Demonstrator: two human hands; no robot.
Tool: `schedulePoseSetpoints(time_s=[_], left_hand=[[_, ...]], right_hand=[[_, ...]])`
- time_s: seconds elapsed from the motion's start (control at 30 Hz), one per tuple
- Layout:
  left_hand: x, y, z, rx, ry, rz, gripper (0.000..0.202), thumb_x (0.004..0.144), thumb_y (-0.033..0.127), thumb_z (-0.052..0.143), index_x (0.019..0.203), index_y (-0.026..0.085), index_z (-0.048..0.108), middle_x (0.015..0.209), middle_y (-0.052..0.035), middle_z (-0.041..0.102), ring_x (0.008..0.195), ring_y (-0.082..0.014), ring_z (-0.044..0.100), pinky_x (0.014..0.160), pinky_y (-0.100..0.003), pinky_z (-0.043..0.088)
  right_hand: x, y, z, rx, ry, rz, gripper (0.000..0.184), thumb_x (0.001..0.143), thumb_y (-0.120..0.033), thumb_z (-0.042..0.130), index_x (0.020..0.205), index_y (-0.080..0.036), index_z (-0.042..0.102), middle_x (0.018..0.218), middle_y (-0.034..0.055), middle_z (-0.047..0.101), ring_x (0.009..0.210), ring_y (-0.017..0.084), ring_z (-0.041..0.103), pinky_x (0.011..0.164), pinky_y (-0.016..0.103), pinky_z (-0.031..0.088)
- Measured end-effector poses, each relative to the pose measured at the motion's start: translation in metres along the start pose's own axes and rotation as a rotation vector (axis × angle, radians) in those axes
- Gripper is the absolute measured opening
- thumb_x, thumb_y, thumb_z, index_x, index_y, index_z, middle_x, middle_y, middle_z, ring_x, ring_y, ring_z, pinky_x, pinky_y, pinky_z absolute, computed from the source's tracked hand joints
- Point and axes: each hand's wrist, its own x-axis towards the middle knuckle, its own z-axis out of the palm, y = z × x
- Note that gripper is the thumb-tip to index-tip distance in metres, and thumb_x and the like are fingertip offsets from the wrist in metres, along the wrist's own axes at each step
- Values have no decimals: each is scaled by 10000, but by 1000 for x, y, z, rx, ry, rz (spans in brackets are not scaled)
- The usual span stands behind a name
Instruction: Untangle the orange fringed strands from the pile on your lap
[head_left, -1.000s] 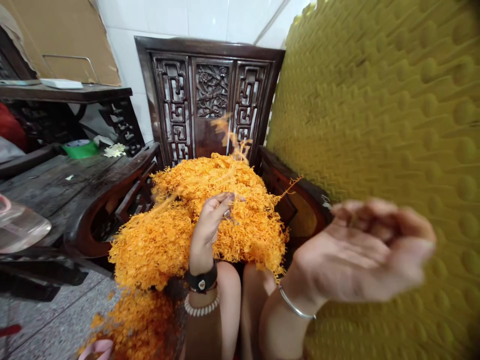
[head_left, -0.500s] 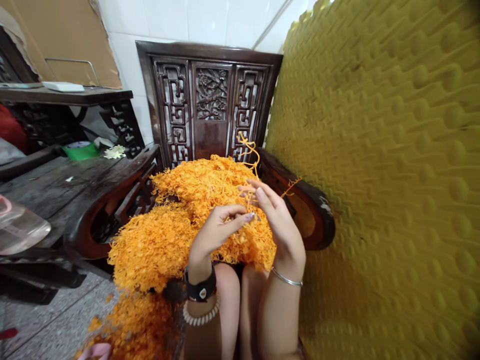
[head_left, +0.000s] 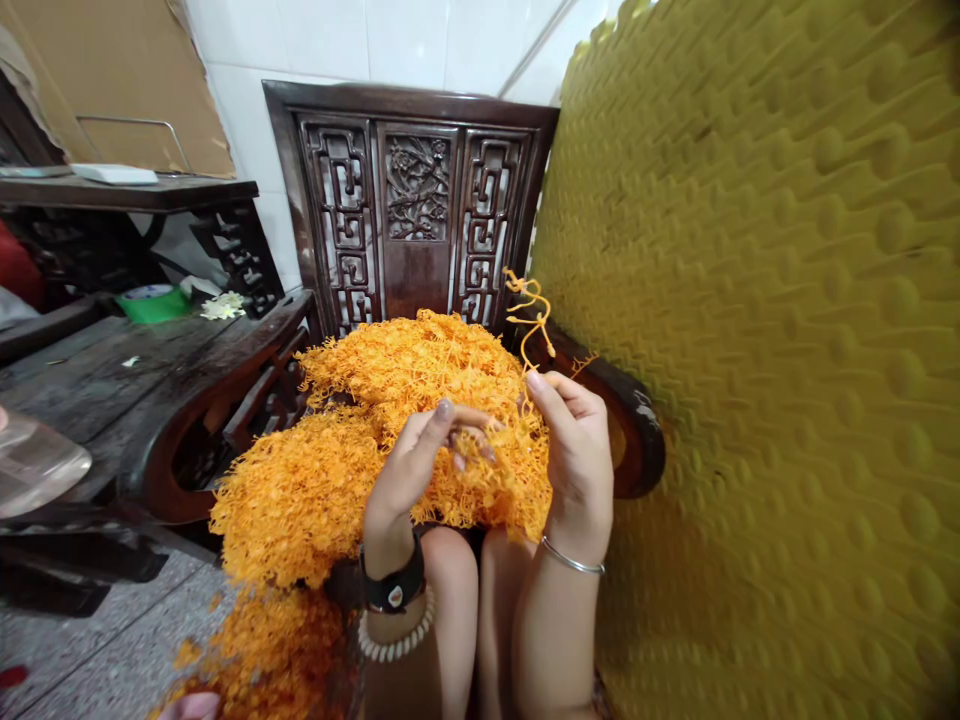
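Note:
A large heap of orange, branching plastic-looking sprigs (head_left: 300,490) fills the seat of a dark carved wooden chair (head_left: 420,275) in front of my knees. My right hand (head_left: 574,450) pinches one orange sprig (head_left: 537,318) between thumb and fingers; its thin, curling branches stand up above the fingertips. Over the front of the heap is my left hand (head_left: 416,455), thumb raised and apart from its loosely bent fingers. It appears to hold nothing, though the fingers are slightly blurred. More orange strands hang between the two hands, and where they join is unclear.
A yellow textured foam mat (head_left: 750,350) stands as a wall along the right. At left, a dark wooden bench (head_left: 75,370) carries a green tape roll (head_left: 154,303), pale flowers (head_left: 223,306) and a clear container (head_left: 37,465). More orange bits (head_left: 262,650) lie low at left.
My right hand has turned and closed its fingers on the sprig, whose top has shifted right. My left hand has drawn left, away from the right hand, with its thumb lifted.

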Motion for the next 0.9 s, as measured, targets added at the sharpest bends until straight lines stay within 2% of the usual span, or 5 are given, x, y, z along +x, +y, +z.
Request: schedulePoseSetpoints(time_s=[0.2,0.33,0.63,0.77,0.9], left_hand=[[-5,13,-11,252,7,209,424,825,537,514,1089,231,643,1141,-72,631,1117,-235,527,1005,-412,365],[-7,13,-3,407,-23,162,743,582,531,758,1211,201,538,1251,-122,558,1140,-288,512,995,-441,382],[-1,7,-3,174,181,166,134,843,281,563,945,203,600,904,-26,648,828,-159,598,777,-286,477],[-5,7,-11,139,236,106,195,848,314,557,1014,219,594,897,-26,631,764,-151,579,769,-297,485],[-4,7,-9,145,165,89,175,854,313,544,980,214,615,874,-33,640,793,-165,587,781,-310,481]], right_hand=[[-3,-1,7,-38,126,29,412,785,-392,632,497,-165,444,443,-64,366,423,47,298,438,233,212],[-4,-2,18,-33,203,12,442,806,-422,596,490,-171,416,408,-69,354,387,42,283,416,232,195],[-7,-9,9,-82,-84,72,550,879,-450,474,410,-164,486,298,-58,328,309,37,274,410,242,206],[-14,-10,-2,7,-12,-109,438,876,-393,507,500,-179,579,375,-46,407,358,55,329,421,249,226],[-20,-17,-8,209,-288,-466,282,787,-453,600,649,-215,660,463,-29,512,435,107,449,472,277,350]])
